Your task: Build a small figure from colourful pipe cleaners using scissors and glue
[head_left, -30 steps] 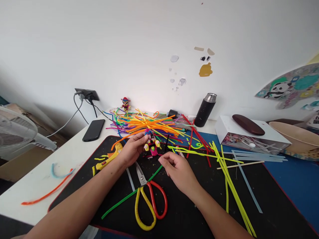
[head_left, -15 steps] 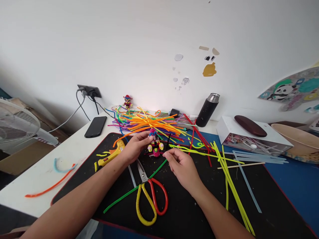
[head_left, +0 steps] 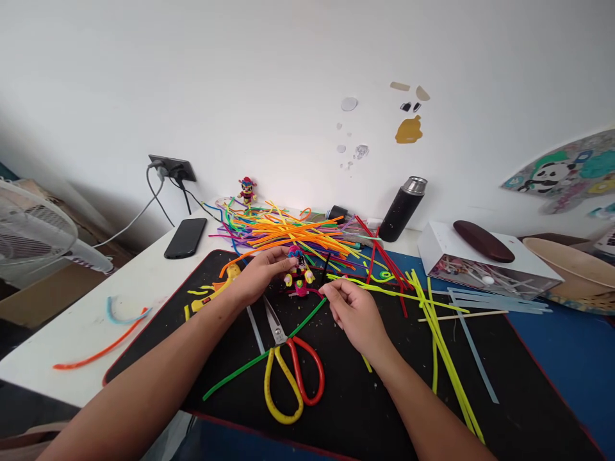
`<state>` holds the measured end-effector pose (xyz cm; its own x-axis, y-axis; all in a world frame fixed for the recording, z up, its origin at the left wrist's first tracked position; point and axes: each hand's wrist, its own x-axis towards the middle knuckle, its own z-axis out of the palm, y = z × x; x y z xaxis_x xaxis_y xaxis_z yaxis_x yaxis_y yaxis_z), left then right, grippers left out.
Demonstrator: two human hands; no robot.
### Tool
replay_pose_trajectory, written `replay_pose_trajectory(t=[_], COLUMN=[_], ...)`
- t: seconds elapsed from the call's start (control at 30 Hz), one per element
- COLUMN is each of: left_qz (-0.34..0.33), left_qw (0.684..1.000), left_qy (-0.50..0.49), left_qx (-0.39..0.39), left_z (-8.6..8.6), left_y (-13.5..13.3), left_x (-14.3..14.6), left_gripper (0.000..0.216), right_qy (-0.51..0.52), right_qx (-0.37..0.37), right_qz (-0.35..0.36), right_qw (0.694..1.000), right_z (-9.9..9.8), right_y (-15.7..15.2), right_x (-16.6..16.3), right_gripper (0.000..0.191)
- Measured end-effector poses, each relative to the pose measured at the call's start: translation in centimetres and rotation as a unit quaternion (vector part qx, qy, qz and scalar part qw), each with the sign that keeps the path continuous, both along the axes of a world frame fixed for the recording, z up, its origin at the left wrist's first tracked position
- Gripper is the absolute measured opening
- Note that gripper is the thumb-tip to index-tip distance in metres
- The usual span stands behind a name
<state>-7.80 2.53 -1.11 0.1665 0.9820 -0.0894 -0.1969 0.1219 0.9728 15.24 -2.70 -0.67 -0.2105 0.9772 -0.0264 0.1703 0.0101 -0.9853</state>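
Note:
My left hand [head_left: 263, 272] is closed round the head of a small pipe-cleaner figure [head_left: 300, 275], blue and magenta on top with pale yellow arms and a pink lower part. A thin pink pipe cleaner [head_left: 314, 292] runs from the figure's bottom to my right hand [head_left: 353, 314], whose thumb and fingertips pinch its end. Below the figure, scissors [head_left: 278, 336] with one yellow and one red handle lie on the black mat [head_left: 230, 416]. A green pipe cleaner [head_left: 240, 371] crosses under them. The yellow glue gun [head_left: 216, 293] is partly hidden by my left forearm.
Behind my hands lies a heap of coloured pipe cleaners [head_left: 288, 234], with a similar finished-looking figure [head_left: 247, 191] beyond it. A black flask [head_left: 402, 211] and a white box [head_left: 435, 256] stand right. Yellow-green pipe cleaners [head_left: 446, 358] and glue sticks [head_left: 480, 365] lie nearby. A phone [head_left: 186, 238] lies left.
The view has shifted slightly. Both hands keep their grips, and a short pink length now shows between the figure and my right fingertips.

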Motion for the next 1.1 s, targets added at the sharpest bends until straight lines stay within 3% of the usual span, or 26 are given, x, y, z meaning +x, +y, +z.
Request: replay_pose_trajectory(t=[0.37,0.67,1.1], left_qz=[-0.132,-0.133,-0.106], left_qw=[0.989,0.986,0.978], left_qy=[0.045,0.085,0.177], left_qx=[-0.042,-0.051,0.023], left_z=[0.6,0.29,0.5], left_y=[-0.22,-0.01,0.04], left_x=[-0.08,-0.47,-0.63], left_gripper=[0.034,0.034,0.041], right_qy=[-0.011,-0.027,-0.05], right_qx=[-0.004,-0.002,0.009], right_qz=[0.015,0.04,0.048], right_qw=[1.0,0.999,0.998], right_z=[0.0,0.31,-0.05], right_y=[0.08,-0.31,-0.41], right_x=[-0.01,-0.2,-0.32], right_gripper=[0.043,0.039,0.036])
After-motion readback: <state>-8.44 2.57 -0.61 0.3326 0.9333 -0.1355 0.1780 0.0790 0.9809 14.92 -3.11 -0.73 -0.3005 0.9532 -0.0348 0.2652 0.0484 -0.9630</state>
